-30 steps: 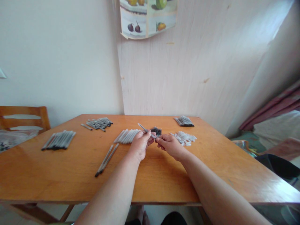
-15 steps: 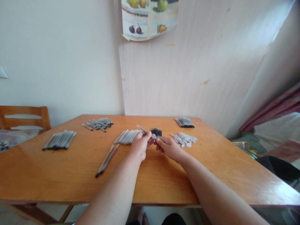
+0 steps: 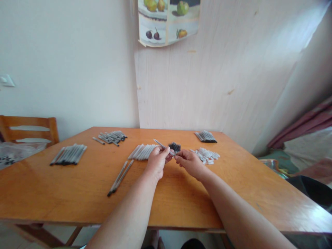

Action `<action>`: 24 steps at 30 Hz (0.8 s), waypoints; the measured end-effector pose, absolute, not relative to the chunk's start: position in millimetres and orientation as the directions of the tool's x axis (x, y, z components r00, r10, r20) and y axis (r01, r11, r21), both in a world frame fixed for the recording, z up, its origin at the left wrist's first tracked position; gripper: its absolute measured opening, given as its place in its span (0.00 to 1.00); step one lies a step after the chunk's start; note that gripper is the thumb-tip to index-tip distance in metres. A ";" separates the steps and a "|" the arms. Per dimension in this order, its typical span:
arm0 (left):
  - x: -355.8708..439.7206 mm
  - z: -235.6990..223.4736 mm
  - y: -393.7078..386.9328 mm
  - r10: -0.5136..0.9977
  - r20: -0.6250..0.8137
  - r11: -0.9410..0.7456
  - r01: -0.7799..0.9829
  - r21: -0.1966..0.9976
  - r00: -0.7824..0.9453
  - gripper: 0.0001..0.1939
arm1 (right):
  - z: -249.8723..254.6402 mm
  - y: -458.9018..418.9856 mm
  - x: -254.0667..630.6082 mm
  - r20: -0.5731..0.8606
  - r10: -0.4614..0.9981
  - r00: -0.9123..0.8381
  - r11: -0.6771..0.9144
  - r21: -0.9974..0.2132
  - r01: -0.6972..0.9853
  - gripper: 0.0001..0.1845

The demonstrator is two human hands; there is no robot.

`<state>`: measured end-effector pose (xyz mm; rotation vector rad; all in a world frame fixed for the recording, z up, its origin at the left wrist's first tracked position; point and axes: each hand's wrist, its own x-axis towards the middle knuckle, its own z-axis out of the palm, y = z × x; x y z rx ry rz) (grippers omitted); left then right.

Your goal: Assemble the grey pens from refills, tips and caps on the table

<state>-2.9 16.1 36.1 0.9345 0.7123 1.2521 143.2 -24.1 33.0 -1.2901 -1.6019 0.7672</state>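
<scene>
My left hand is closed round a thin grey pen barrel that points up and to the left. My right hand is pinched at the barrel's near end, fingertip to fingertip with the left; what it pinches is too small to name. Both hands hover over the middle of the orange wooden table. Just behind the fingers lies a small heap of black parts. A row of pale barrels lies to the left of my left hand, and a heap of small white pieces to the right of my right hand.
Two finished pens lie near my left forearm. More pen bundles sit at the left, back left and back right. A wooden chair stands at the left. A wall stands close behind the table.
The hands stay together on the barrel with barely any shift. My head has tilted a little, so the whole scene has slid slightly to the right and down.
</scene>
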 end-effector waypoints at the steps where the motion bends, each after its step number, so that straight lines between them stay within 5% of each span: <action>1: -2.9 36.2 16.0 0.980 0.045 0.052 -0.465 0.884 0.195 0.12 | 33.2 -24.1 143.4 0.280 0.960 -0.026 0.266 -0.877 0.400 0.14; 24: -1.7 34.6 15.4 0.985 0.034 0.045 -0.446 0.894 0.169 0.13 | 33.8 -25.3 143.2 0.225 0.973 -0.046 0.227 -0.908 0.351 0.14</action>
